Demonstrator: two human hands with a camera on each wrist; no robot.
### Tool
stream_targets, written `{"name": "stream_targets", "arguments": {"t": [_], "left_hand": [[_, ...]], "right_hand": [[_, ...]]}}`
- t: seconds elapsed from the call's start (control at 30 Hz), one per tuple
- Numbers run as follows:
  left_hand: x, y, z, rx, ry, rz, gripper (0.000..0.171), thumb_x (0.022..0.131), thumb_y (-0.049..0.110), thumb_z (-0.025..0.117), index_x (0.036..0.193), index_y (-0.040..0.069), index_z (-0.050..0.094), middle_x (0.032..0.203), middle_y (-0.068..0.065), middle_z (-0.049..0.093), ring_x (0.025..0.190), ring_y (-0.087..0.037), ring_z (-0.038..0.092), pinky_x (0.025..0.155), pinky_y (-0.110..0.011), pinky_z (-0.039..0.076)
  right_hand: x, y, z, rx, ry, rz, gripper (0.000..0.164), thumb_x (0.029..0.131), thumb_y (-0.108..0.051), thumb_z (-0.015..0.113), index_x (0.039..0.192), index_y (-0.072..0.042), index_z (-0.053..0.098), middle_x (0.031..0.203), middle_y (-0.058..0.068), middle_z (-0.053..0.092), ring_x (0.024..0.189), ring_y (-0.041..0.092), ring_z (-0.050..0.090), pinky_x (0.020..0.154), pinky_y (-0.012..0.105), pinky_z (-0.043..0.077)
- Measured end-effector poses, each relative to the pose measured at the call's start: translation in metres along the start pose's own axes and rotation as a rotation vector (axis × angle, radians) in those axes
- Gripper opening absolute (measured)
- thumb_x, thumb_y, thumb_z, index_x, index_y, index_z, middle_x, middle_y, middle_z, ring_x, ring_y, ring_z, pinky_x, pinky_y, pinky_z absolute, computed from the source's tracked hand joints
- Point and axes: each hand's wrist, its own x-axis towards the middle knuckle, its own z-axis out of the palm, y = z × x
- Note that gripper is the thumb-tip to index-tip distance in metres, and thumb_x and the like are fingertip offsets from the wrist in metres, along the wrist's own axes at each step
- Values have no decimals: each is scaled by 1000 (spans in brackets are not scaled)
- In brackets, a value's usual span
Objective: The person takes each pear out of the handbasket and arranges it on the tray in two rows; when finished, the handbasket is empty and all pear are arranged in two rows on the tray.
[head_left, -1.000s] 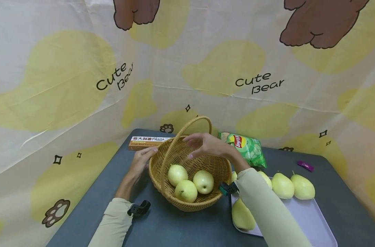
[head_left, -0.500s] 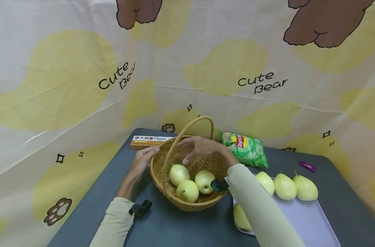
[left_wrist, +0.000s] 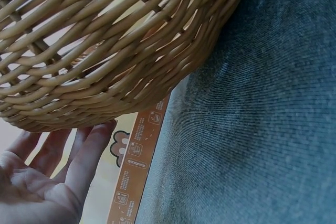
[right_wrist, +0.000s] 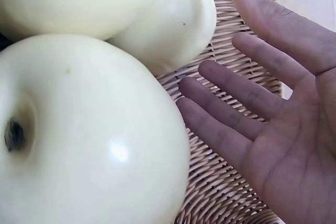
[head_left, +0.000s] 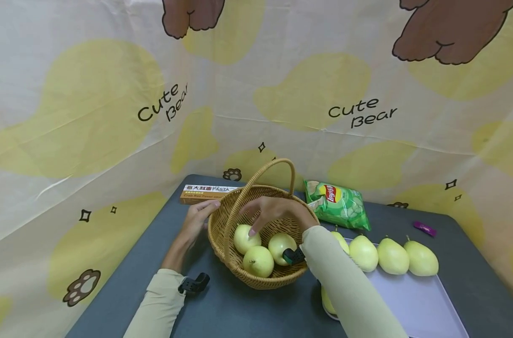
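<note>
A wicker basket [head_left: 258, 282] with an arched handle stands on the table and holds three pale green pears, among them a front pear [head_left: 258, 263]. My left hand [head_left: 195, 219] touches the basket's left side near the rim; in the left wrist view its fingers [left_wrist: 86, 153] extend against the weave. My right hand [head_left: 270, 210] is inside the basket, over the pears, its thumb close to the left pear [head_left: 243, 240]. The right wrist view has the right hand's fingers spread beside a large near pear [right_wrist: 100, 129], grasping nothing. Whether a fingertip touches that pear I cannot tell.
Right of the basket a lilac tray [head_left: 425, 300] carries several pears, partly covered by my right sleeve. Behind are a green Lay's chip bag [head_left: 338, 204] and a pasta box [head_left: 205, 193]. A small purple packet [head_left: 424, 229] lies at the far right.
My right hand has moved slightly left and lowered into the basket towards the pears. My left hand stays at the basket's side. The whole view has shifted slightly.
</note>
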Motion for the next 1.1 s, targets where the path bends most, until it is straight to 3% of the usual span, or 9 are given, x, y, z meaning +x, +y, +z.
{"name": "stream_targets", "arguments": {"t": [0.37,0.87,1.1], "left_hand": [[0,0,0,-10,-8,6,49,108,29,63,141,-7,63,125,-12,74,93,-8,75,79,-32,66],[1,-1,0,-12,-3,1,49,108,29,62,141,-7,63,134,-22,68,93,-7,74,79,-31,66],[1,0,0,-4,-8,7,49,108,29,61,142,-7,63,137,-23,67,96,-7,73,82,-32,66]], "right_hand": [[9,-5,10,-18,-65,60,71,88,-25,89,152,-20,59,158,5,54,144,30,52,119,47,46],[13,-9,15,-132,-56,86,73,85,-25,92,151,-21,59,152,10,56,141,29,53,117,46,47],[10,-7,13,-85,-5,36,69,85,-22,93,147,-22,63,143,3,64,125,19,61,105,38,55]]}}
